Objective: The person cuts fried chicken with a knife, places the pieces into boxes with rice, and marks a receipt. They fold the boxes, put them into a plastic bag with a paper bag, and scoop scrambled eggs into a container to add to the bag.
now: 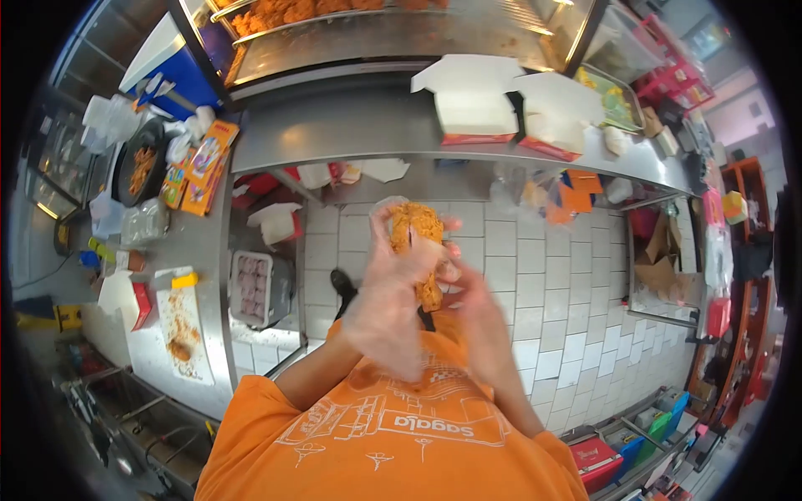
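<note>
Since there's only the head view to go on, here's what it gives: both hands are up in front of the orange shirt, wrapped around a piece of fried chicken. They look like they're in thin clear gloves. The left hand is clamped on the chicken's left side, fingers curled round it. The right hand is blurry, but its fingers reach the lower right end of the piece, so I'd call that a grip too, just a looser one.

The chicken sits mid-air over the white tiled floor, well below the steel counter where two open white boxes wait.

If the job is pulling or splitting the piece, which is my guess, I'd keep one hand as the anchor and let the other do the twisting near the joint. Short firm pulls, not yanks, since greasy breading on slick gloves slips easily. Holding it closer to the counter would save anything that drops.

The piece runs roughly up and down in the picture, slightly tilted. The fat crispy end points toward the counter, the narrower end down toward the shirt.
</note>
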`<action>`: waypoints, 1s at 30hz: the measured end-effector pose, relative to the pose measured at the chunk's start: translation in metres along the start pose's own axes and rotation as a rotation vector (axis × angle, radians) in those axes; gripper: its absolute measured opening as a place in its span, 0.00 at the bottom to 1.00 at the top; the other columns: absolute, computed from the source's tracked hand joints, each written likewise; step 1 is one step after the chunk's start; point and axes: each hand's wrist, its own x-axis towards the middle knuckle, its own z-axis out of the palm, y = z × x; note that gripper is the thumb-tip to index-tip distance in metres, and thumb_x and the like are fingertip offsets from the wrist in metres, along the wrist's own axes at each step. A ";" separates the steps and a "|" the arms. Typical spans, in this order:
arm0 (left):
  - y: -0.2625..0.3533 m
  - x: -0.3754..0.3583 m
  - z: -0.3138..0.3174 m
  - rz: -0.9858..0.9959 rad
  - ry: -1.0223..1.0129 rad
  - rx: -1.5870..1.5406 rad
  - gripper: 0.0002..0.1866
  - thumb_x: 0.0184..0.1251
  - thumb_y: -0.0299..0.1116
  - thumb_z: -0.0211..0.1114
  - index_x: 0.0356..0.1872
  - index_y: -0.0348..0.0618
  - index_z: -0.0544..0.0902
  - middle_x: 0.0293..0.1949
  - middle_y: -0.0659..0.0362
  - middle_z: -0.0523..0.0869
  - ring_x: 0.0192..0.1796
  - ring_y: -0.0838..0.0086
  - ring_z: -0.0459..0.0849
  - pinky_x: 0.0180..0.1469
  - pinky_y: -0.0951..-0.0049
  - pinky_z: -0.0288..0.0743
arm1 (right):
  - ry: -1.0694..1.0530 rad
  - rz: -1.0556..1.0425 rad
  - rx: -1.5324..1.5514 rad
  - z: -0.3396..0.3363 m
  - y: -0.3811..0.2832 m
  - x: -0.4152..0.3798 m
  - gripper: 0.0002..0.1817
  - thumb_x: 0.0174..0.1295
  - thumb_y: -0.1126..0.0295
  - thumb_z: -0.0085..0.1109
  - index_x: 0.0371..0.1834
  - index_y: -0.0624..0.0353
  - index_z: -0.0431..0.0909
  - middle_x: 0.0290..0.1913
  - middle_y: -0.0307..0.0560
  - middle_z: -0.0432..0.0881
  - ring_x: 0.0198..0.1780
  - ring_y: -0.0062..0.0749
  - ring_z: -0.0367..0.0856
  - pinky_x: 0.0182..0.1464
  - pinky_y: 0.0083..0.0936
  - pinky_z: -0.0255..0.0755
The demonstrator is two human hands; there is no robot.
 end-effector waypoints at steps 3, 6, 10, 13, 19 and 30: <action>-0.032 0.032 -0.009 0.023 -0.040 0.290 0.26 0.69 0.25 0.66 0.65 0.51 0.67 0.53 0.52 0.81 0.47 0.72 0.81 0.45 0.71 0.81 | -0.063 0.051 -0.229 -0.002 -0.013 0.007 0.29 0.75 0.64 0.55 0.74 0.69 0.63 0.52 0.56 0.85 0.49 0.41 0.88 0.55 0.32 0.78; -0.048 0.062 -0.018 0.138 -0.065 0.323 0.23 0.70 0.28 0.66 0.63 0.49 0.68 0.50 0.52 0.83 0.42 0.72 0.82 0.42 0.69 0.82 | -0.039 0.052 -0.063 -0.014 0.006 0.029 0.29 0.74 0.69 0.57 0.74 0.69 0.63 0.52 0.57 0.85 0.48 0.37 0.88 0.54 0.27 0.79; -0.037 0.108 -0.034 -0.156 0.033 0.224 0.24 0.70 0.32 0.66 0.63 0.48 0.67 0.49 0.54 0.83 0.39 0.72 0.83 0.42 0.67 0.82 | -0.078 0.218 0.158 -0.028 0.012 0.071 0.31 0.79 0.52 0.47 0.73 0.67 0.65 0.54 0.56 0.85 0.48 0.38 0.88 0.52 0.30 0.80; -0.038 0.155 -0.046 -0.337 0.189 0.240 0.33 0.65 0.35 0.67 0.66 0.51 0.58 0.46 0.54 0.81 0.38 0.69 0.83 0.42 0.63 0.83 | 0.038 0.371 0.201 -0.046 0.042 0.105 0.36 0.80 0.43 0.37 0.72 0.66 0.66 0.53 0.57 0.85 0.49 0.39 0.88 0.51 0.31 0.80; -0.090 0.290 0.034 -0.417 -0.318 0.668 0.37 0.59 0.30 0.68 0.69 0.46 0.60 0.54 0.49 0.75 0.46 0.63 0.84 0.45 0.58 0.83 | 0.298 0.531 -0.680 -0.148 0.187 0.093 0.34 0.80 0.43 0.34 0.67 0.65 0.71 0.50 0.56 0.87 0.45 0.36 0.89 0.43 0.30 0.82; -0.214 0.396 0.120 0.707 -0.412 1.604 0.28 0.65 0.40 0.67 0.62 0.37 0.72 0.49 0.41 0.83 0.53 0.49 0.83 0.57 0.53 0.76 | 0.801 0.934 0.244 -0.144 0.230 -0.002 0.31 0.78 0.47 0.45 0.66 0.67 0.72 0.50 0.55 0.88 0.44 0.35 0.89 0.39 0.27 0.81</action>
